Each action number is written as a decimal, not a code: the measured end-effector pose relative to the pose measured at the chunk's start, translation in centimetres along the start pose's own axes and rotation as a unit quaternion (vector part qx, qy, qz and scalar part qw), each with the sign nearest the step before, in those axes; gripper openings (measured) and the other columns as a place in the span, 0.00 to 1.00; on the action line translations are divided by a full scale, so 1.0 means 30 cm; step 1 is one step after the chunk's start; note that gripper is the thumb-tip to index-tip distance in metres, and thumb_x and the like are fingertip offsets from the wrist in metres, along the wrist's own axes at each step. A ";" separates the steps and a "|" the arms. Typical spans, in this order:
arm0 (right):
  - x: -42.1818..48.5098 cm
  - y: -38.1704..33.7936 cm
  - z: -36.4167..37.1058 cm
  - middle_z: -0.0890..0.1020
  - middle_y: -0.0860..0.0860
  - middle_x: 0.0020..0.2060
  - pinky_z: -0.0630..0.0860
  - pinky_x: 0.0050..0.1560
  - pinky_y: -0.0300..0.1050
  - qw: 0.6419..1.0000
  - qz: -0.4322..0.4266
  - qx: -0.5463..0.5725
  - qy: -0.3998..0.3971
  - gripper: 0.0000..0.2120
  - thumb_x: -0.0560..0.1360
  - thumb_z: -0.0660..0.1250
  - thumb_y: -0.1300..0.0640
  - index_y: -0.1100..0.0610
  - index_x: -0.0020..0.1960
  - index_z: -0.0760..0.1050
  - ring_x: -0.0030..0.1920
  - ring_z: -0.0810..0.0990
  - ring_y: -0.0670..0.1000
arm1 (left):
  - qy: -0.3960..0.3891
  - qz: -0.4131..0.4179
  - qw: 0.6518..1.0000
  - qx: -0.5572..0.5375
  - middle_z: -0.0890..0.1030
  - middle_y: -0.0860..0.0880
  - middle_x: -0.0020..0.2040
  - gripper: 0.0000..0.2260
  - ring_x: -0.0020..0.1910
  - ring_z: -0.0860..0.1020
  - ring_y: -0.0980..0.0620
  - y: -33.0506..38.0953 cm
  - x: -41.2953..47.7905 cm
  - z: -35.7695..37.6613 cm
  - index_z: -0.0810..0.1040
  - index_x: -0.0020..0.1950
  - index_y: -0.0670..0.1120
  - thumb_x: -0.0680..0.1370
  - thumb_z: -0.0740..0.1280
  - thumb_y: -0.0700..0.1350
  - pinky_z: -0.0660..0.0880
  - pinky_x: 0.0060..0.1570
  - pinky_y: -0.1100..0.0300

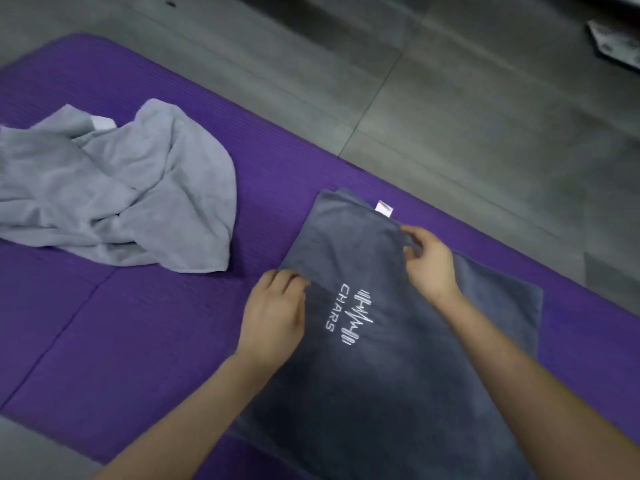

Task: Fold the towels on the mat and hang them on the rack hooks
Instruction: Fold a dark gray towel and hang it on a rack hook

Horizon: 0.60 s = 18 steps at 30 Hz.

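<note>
A dark grey towel (381, 358) is pinched at its edges by the left hand (273, 313) and right hand (429, 261); edges should be matched squarely before creasing.

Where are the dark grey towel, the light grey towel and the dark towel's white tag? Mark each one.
dark grey towel (381, 382), head view, on its flat middle.
light grey towel (121, 195), head view, on the middle of the crumpled heap.
white tag (384, 207), head view, on the tag's middle.

Grey tiled floor (467, 109) crossed by thin seams.
</note>
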State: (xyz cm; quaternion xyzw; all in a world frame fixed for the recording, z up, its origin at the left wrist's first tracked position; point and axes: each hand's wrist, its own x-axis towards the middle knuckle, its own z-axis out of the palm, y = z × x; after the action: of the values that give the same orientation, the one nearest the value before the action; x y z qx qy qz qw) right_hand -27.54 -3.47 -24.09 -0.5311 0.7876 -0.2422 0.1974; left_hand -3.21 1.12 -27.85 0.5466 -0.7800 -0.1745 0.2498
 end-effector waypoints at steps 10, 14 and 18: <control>-0.165 0.519 -0.245 0.82 0.61 0.49 0.75 0.49 0.56 0.962 0.078 -0.198 0.170 0.15 0.72 0.60 0.58 0.62 0.55 0.80 0.46 0.79 0.65 | -0.214 0.144 0.951 0.169 0.65 0.47 0.74 0.25 0.74 0.59 0.43 0.192 0.378 0.312 0.66 0.73 0.45 0.80 0.43 0.51 0.50 0.74 0.44; -0.098 0.621 -0.276 0.81 0.59 0.54 0.71 0.51 0.57 0.950 0.110 -0.240 0.168 0.15 0.76 0.61 0.57 0.59 0.60 0.77 0.50 0.77 0.66 | -0.197 0.123 0.949 0.213 0.55 0.51 0.77 0.30 0.76 0.49 0.47 0.183 0.429 0.397 0.55 0.76 0.50 0.77 0.34 0.57 0.39 0.72 0.44; 0.000 0.684 -0.298 0.78 0.56 0.59 0.66 0.57 0.57 0.941 0.117 -0.289 0.136 0.20 0.76 0.59 0.47 0.55 0.63 0.76 0.58 0.74 0.62 | -0.161 0.144 0.952 0.217 0.63 0.49 0.74 0.28 0.74 0.58 0.44 0.165 0.426 0.420 0.63 0.74 0.48 0.79 0.41 0.56 0.43 0.71 0.44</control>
State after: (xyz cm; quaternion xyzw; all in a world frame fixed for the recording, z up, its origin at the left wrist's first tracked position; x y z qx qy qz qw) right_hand -47.80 4.60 -29.03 -0.4318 0.8994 -0.0496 -0.0463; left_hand -17.86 -9.21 -32.86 0.4339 -0.8994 -0.0489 0.0185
